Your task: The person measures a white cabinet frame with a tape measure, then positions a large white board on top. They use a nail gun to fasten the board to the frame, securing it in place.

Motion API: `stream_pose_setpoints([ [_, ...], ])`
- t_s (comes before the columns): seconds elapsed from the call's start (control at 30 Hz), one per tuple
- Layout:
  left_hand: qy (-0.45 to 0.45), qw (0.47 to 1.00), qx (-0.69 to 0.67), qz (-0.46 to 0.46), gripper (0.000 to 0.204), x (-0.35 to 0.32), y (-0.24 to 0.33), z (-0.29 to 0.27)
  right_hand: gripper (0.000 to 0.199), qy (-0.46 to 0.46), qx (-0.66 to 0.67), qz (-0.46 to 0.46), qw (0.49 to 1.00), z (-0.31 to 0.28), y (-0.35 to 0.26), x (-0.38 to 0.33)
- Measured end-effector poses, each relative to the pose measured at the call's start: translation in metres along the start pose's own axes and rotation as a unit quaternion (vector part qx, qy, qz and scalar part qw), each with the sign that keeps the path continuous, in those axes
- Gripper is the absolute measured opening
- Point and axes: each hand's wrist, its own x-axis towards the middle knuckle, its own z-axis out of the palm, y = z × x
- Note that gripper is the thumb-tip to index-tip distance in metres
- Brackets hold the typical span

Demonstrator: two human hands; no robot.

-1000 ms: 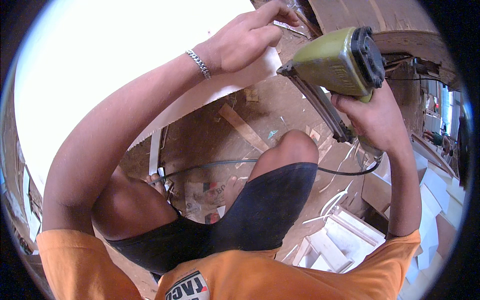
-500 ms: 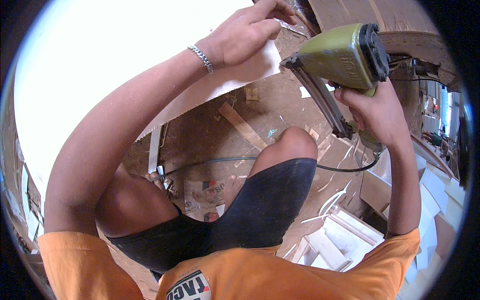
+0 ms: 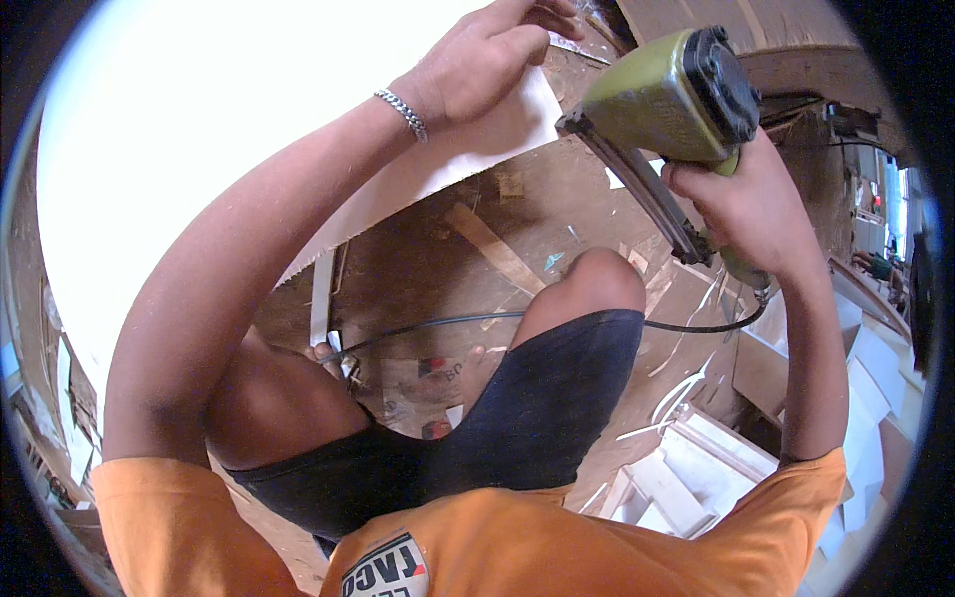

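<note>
My left hand (image 3: 487, 60) presses down flat on the corner of a large white board (image 3: 219, 139) at the top of the view; a silver bracelet (image 3: 401, 112) sits on that wrist. My right hand (image 3: 741, 194) grips the handle of a green nail gun (image 3: 676, 95), held just right of the board's corner with its long black magazine (image 3: 647, 189) slanting down. A black hose (image 3: 428, 326) runs from the tool's base across my bent knees. The tool's nose is close to the board's edge, beside my left fingers.
Below lies a brown dusty floor (image 3: 418, 259) strewn with wood strips (image 3: 492, 249) and scraps. White board pieces and frames (image 3: 686, 478) are stacked at the lower right. A brown wooden surface (image 3: 776, 40) runs along the top right.
The nail gun has risen and moved closer to the board's corner. My left hand has slid slightly up and to the right on the board.
</note>
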Motion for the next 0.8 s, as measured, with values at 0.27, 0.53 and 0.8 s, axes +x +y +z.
stream_pose_setpoints([
  [0.27, -0.020, 0.984, 0.154, -0.084, 0.047, -0.015, 0.014, -0.013, 0.049, 0.064, 0.022, 0.024, 0.997, 0.019, 0.019, -0.009],
  [0.53, -0.221, 0.778, 0.581, -0.091, 0.063, -0.188, 0.105, -0.070, 0.025, 0.246, 0.173, 0.085, 0.950, 0.071, 0.052, -0.031],
  [0.8, -0.094, 0.740, 0.643, -0.176, 0.057, -0.252, 0.121, -0.054, 0.010, 0.458, 0.337, 0.023, 0.822, 0.082, 0.045, 0.007],
])
